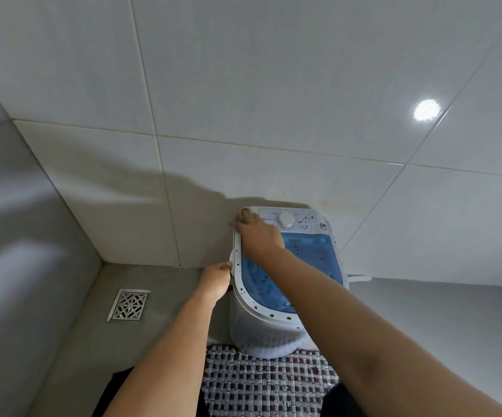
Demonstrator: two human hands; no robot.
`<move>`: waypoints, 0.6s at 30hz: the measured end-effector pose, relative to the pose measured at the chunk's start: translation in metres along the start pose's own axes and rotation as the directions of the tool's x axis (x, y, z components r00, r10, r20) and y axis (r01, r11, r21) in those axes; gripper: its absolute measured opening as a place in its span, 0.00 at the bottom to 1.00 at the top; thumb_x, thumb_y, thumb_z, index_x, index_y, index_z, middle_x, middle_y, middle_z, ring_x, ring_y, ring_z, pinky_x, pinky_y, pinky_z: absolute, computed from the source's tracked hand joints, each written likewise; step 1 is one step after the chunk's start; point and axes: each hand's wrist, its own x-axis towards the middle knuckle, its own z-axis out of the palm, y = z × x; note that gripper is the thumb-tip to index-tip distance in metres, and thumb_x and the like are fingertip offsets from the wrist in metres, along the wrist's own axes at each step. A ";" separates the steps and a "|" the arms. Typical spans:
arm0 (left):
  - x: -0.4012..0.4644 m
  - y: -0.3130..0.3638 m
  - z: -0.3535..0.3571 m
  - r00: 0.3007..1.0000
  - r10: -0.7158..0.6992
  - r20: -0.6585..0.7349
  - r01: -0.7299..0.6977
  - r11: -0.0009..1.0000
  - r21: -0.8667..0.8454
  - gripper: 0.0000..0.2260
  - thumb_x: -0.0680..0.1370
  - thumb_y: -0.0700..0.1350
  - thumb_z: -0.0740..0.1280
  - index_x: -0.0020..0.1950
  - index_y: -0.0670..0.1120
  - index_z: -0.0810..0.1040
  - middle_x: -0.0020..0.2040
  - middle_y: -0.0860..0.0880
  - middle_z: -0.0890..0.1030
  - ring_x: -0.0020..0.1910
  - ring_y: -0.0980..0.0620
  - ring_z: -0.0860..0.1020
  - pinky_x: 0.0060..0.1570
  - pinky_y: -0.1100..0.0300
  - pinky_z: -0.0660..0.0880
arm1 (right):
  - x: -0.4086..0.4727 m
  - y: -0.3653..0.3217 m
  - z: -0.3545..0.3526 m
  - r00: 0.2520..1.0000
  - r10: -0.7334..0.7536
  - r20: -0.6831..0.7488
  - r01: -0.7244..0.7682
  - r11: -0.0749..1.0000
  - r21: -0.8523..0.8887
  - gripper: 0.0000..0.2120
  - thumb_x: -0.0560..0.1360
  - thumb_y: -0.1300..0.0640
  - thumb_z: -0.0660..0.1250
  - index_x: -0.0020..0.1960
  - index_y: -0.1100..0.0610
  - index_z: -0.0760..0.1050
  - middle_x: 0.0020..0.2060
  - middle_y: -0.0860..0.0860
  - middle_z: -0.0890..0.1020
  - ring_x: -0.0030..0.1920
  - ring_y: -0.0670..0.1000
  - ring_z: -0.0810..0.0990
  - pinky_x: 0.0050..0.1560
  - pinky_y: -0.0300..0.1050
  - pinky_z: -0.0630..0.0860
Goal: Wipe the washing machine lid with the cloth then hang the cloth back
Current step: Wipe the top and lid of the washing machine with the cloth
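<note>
A small white washing machine (261, 329) stands on the floor against the tiled wall. Its lid (316, 254) is translucent blue with a white rim, and dark specks dot it. My right hand (258, 236) reaches over the lid to its far left corner and presses a small brownish cloth (245, 214) there; only a bit of the cloth shows past my fingers. My left hand (216, 279) grips the left edge of the machine's rim. A white dial (285, 220) sits on the control panel behind the lid.
A metal floor drain (129, 305) lies in the grey floor to the left. A woven checked mat (267, 383) lies in front of the machine. Pale wall tiles rise behind, with a lamp's reflection (427, 109) at the upper right.
</note>
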 end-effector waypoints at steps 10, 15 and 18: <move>0.003 -0.001 -0.001 1.000 -0.010 0.019 0.010 1.000 0.009 0.16 0.86 0.46 0.56 0.69 0.44 0.77 0.62 0.47 0.79 0.52 0.52 0.75 0.49 0.61 0.69 | -0.035 0.046 0.004 0.997 0.062 0.039 -0.057 0.993 -0.107 0.30 0.81 0.62 0.61 0.80 0.59 0.55 0.79 0.59 0.56 0.78 0.60 0.55 0.55 0.56 0.79; 0.004 -0.001 0.001 0.999 0.024 -0.031 -0.022 0.998 0.067 0.12 0.86 0.44 0.55 0.47 0.52 0.75 0.40 0.54 0.75 0.39 0.55 0.72 0.38 0.65 0.68 | 0.010 0.046 -0.013 0.986 0.168 0.015 -0.165 0.981 -0.098 0.27 0.77 0.67 0.64 0.75 0.61 0.65 0.71 0.61 0.68 0.68 0.60 0.70 0.51 0.55 0.79; 0.004 -0.001 0.002 0.998 0.034 -0.057 -0.027 0.993 0.118 0.15 0.86 0.44 0.55 0.41 0.53 0.73 0.36 0.56 0.72 0.41 0.51 0.71 0.37 0.62 0.66 | 0.018 0.046 -0.014 0.982 0.184 0.033 -0.181 0.979 -0.092 0.28 0.75 0.67 0.65 0.74 0.59 0.66 0.70 0.62 0.69 0.66 0.61 0.72 0.48 0.53 0.78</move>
